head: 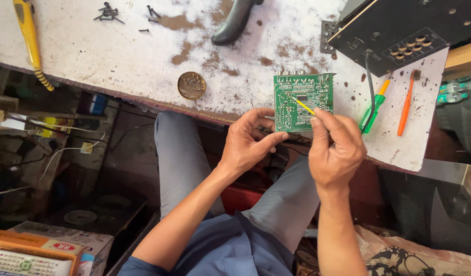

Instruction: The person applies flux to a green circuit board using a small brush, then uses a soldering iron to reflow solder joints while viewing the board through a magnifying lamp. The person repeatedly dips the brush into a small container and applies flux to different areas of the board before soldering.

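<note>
A green circuit board (303, 100) stands at the near edge of the white worktable (118, 61), solder side facing me. My left hand (250, 140) grips the board's lower left corner, thumb pressed along its bottom edge. My right hand (335, 145) pinches a thin yellow tool (304, 106) whose tip rests on the middle of the board. Both forearms come up from my lap, over grey trousers.
A black device chassis (404, 28) sits at the back right. A green screwdriver (373, 110) and an orange one (406, 105) lie right of the board. A round brass tin (191, 85), loose screws (108, 13), a yellow handled tool (28, 36), cardboard boxes (46, 250) lower left.
</note>
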